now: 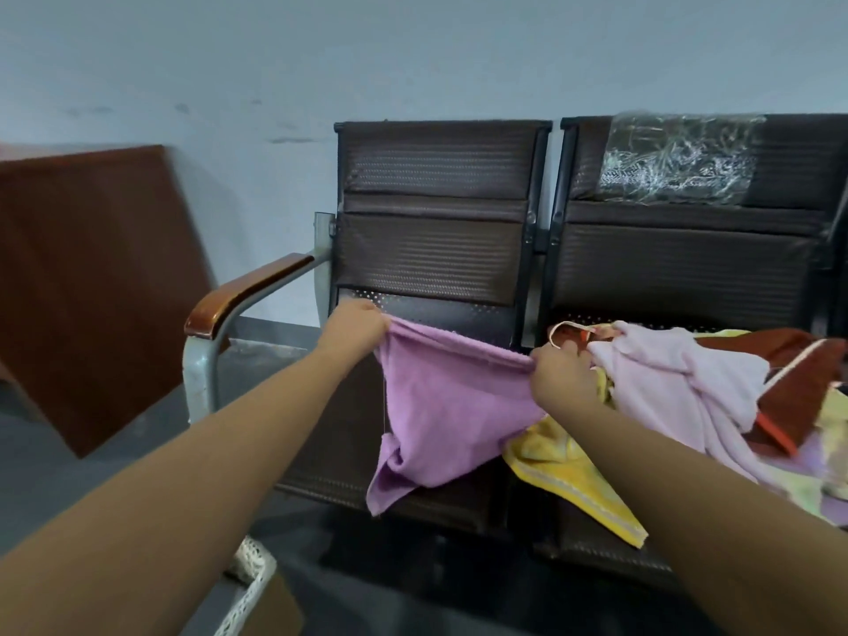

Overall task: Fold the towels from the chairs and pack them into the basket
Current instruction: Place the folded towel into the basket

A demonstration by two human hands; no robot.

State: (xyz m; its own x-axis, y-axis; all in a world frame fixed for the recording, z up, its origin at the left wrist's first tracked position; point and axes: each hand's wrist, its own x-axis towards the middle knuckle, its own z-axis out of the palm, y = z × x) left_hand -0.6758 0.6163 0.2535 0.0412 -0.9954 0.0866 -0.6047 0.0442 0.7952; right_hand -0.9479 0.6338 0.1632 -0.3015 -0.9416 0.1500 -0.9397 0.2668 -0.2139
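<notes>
Now | purple towel (449, 406) stretched between hands | left hand (355, 325), right hand (562, 374) gripping corners

- Pale grey-white wall (413, 52), scuffed with a few dark marks, filling the upper half of the view.
- Reddish-brown wooden panel (92, 277) at left, standing against the wall.
- Dark grey floor (82, 470) below it.
- Grey skirting strip (270, 331) where the wall meets the floor.
- Crinkled clear plastic film (679, 158) at upper right.
</notes>
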